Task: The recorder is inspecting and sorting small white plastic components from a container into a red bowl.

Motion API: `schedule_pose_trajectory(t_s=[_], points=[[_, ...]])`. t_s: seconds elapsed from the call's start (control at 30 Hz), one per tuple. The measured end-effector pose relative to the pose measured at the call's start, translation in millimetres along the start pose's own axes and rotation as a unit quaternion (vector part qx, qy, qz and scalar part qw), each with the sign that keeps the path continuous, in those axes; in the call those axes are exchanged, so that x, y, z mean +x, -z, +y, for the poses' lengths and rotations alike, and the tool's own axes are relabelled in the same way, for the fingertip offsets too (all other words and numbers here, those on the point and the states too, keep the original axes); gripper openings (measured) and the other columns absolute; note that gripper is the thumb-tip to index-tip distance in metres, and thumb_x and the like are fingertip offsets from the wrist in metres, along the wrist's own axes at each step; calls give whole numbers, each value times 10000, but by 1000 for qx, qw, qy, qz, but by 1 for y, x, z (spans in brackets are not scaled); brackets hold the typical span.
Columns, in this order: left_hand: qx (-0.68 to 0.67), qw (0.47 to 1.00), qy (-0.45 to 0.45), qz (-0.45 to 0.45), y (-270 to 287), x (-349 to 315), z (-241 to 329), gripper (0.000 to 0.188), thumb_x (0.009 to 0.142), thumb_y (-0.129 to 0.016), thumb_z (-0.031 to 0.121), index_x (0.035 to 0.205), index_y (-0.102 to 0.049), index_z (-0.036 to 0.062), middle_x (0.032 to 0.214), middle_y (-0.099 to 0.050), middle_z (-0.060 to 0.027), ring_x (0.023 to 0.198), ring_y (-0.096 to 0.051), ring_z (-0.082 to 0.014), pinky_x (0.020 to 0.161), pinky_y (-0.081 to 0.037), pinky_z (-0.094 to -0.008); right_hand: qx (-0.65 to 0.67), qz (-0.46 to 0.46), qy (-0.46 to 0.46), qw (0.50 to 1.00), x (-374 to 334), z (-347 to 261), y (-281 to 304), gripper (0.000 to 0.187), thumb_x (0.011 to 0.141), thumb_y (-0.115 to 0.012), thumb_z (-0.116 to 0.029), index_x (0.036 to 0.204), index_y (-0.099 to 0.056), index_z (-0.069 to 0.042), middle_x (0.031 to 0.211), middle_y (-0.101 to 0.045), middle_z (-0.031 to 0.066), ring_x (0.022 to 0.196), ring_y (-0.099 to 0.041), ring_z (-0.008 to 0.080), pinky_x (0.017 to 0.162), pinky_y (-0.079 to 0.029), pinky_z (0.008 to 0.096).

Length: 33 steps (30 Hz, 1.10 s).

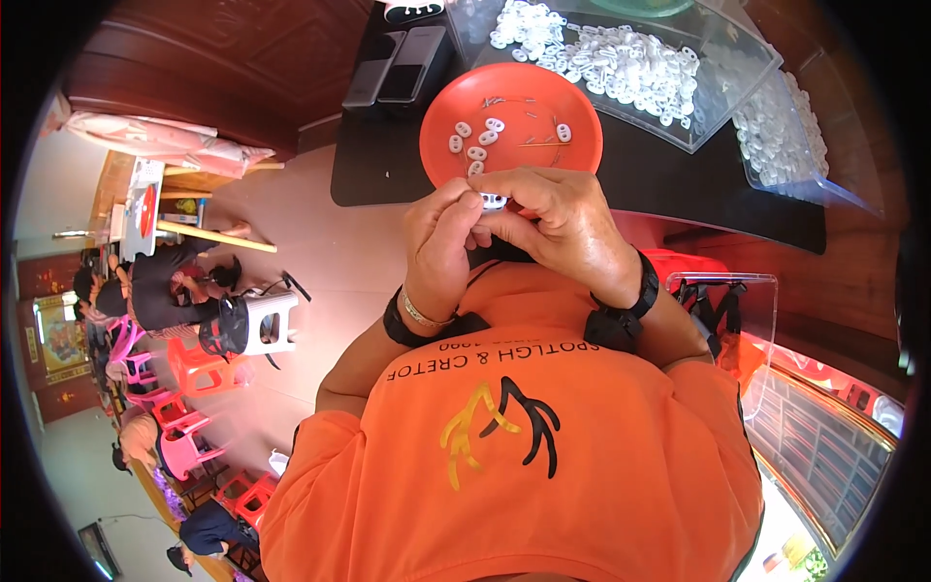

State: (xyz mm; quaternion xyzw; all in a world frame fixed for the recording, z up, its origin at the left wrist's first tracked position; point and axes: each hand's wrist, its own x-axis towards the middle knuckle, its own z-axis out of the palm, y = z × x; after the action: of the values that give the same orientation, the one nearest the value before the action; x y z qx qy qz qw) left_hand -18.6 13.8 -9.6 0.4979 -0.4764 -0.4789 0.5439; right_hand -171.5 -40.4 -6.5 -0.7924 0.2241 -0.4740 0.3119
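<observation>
On the black bench [378,177], two flat phone-shaped things [415,63] lay above left of the red plate [538,102]; two clear boxes [742,92] heaped with white pieces filled the upper right. Seven loose pieces [488,138] showed on the plate. Left hand [441,238] and right hand [574,225], hiding its lower rim, pinched one white piece [493,202] at upper centre.

Dark lettering [490,355], upside down, across an orange shirt [529,514]; yellow-and-black branching emblem [500,413] below
</observation>
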Motion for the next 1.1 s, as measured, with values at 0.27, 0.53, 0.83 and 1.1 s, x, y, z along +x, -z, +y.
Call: schedule_pose_trajectory(t_s=[0.27, 0.53, 0.83, 1.1], points=[[-22, 994, -109, 24, -8, -2, 6, 212, 896, -479, 117, 734, -531, -9, 618, -471, 12, 575, -384, -53, 512, -305, -225, 92, 23, -12, 995, 2, -1, -5, 297, 694, -780, -89, 954, -641, -55, 850, -658, 63, 750, -653, 190, 630, -531, 277], [-25, 998, -58, -3, -1, -2, 9, 229, 899, -480, 144, 717, -505, 7, 604, -454, 17, 565, -382, -52, 512, -308, -221, 106, 4, -28, 994, 3, 2, -2, 276, 690, -803, -101, 896, -627, -50, 822, -642, 49, 731, -646, 166, 633, -528, 270], [-39, 998, -42, -2, -3, 0, 4, 237, 900, -479, 156, 717, -516, 11, 607, -475, 14, 564, -401, -57, 517, -329, -222, 67, 11, -13, 998, 3, 3, -3, 277, 698, -786, -119, 930, -644, -67, 834, -639, 68, 727, -647, 206, 606, -524, 291], [-46, 998, -48, -9, -8, 4, 1, 242, 888, -483, 152, 688, -498, 17, 580, -463, 4, 543, -399, -65, 504, -326, -228, 46, 13, -32, 998, -2, 4, 1, 240, 702, -765, -110, 901, -637, -69, 778, -634, 67, 664, -638, 232, 564, -506, 311]])
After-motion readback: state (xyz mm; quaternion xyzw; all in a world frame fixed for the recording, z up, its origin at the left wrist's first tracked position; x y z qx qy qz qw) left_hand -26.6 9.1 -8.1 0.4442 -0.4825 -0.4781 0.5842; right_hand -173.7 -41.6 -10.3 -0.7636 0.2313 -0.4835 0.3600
